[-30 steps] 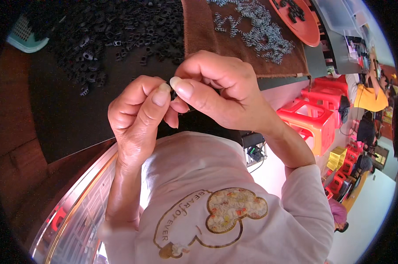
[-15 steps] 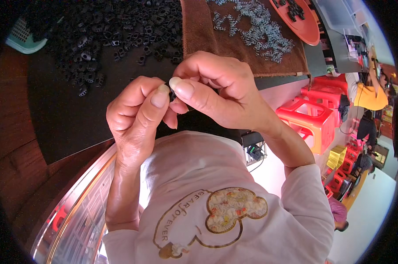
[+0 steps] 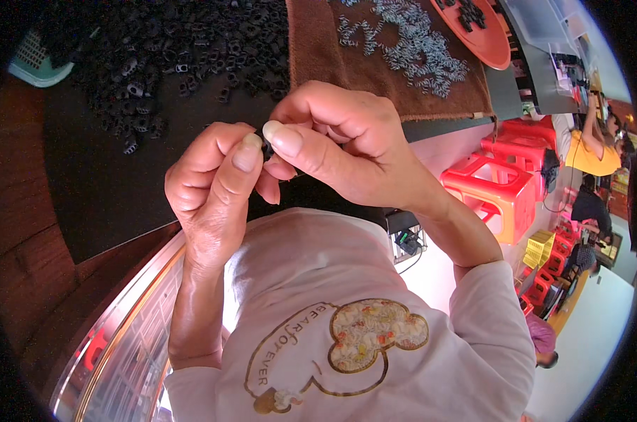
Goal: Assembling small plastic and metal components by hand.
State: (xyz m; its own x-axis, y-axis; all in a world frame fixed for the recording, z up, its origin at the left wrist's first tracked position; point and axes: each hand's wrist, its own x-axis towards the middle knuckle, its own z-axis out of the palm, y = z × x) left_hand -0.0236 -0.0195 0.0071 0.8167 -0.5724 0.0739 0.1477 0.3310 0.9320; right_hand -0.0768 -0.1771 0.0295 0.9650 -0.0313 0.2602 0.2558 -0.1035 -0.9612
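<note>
Thumb and bent forefinger of my left hand (image 3: 209,179) pinch a small black plastic piece (image 3: 266,150), mostly hidden by the fingertips. My right hand (image 3: 347,144) meets it from the other side, thumb and curled forefinger closed at the same piece. Whether a spring sits between the fingers cannot be seen. Beyond my hands, a large heap of small black plastic pieces (image 3: 192,49) covers the back left of the dark table (image 3: 100,204). Many small metal springs (image 3: 417,46) lie scattered on a brown cloth (image 3: 318,63) at the back right.
An orange-red dish (image 3: 498,49) with some black pieces stands at the far right. A pale green basket (image 3: 40,67) is at the far left. Red plastic stools (image 3: 498,193) and a yellow crate (image 3: 539,249) stand on the floor to the right. Several people are further off.
Both hands have shifted very slightly left together, still pinched around the small black piece. A little more of that dark piece shows between the thumbs.
</note>
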